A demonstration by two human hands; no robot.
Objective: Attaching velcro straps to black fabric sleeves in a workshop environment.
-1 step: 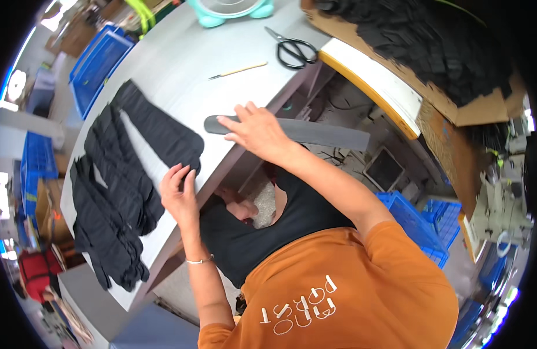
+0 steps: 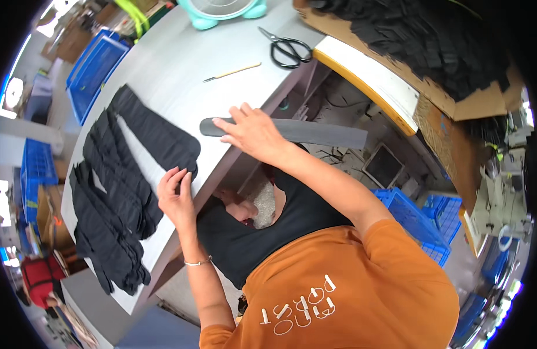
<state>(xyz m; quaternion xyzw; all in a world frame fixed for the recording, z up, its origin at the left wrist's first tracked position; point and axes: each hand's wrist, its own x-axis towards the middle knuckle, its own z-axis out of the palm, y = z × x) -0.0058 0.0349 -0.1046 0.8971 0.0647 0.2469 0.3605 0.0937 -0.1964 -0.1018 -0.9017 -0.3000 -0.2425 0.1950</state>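
Observation:
My left hand [image 2: 176,195] is at the near edge of the table, thumb and fingers pinched on the rounded end of a black fabric piece [image 2: 158,128]. More black fabric pieces [image 2: 114,200] lie in overlapping rows left of it, some with narrow, finger-like ends. A long, flat, dark grey strip [image 2: 321,132] with a rounded end rests partly on the table and sticks out past its edge to the right. Over that strip lies my right hand [image 2: 254,134], its fingers stretched and spread, the palm hiding part of the strip.
On the grey-white table [image 2: 181,70] lie black-handled scissors [image 2: 290,51] and a thin pointed tool [image 2: 232,71] with a light handle. A turquoise-framed device [image 2: 224,11] stands at the far edge. A cardboard box [image 2: 454,110] of black pieces is far right. Blue crates [image 2: 417,224] stand below right.
The whole view has shifted slightly. Both hands keep their places on the fabric and the grey strip.

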